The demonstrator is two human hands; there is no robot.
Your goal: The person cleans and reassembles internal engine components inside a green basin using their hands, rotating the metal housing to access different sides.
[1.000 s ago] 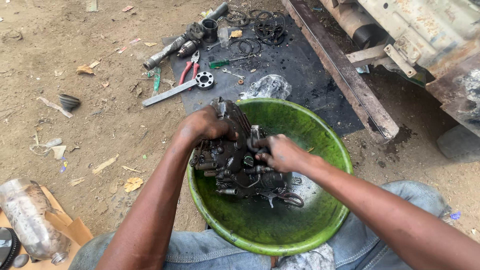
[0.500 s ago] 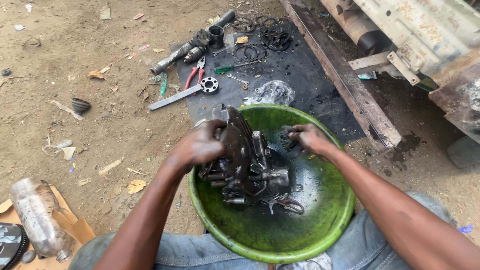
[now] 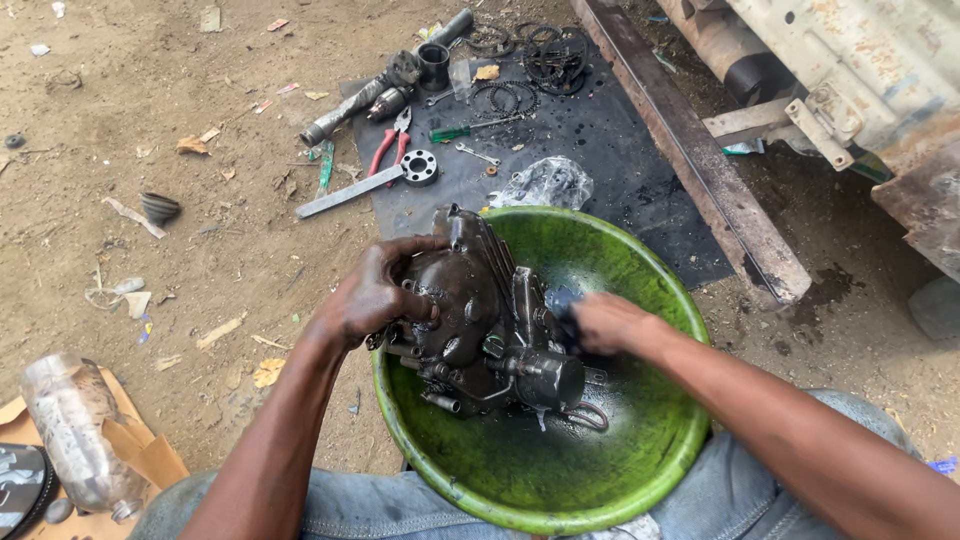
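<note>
At the far left a clear plastic bottle lies on a scrap of cardboard on the sandy ground. Further in, a flat metal bar ending in a ring sits at the edge of a black mat, with red-handled pliers just beside it, a green-handled screwdriver and a small spanner nearby, and loose rings and gears toward the top of the mat.

The left hand is closed over the left side of a greasy, dark engine part, fingers curled across its rounded cover. The part stands inside a green bowl that rests between the person's knees (blue jeans show below the rim). A crumpled clear plastic bag lies on the mat just behind the bowl.

The right hand is blurred; it is against the right side of the part, and whether its fingers pinch anything cannot be told.

To the right, a rusty steel beam runs diagonally, with a worn vehicle body beyond it.
</note>
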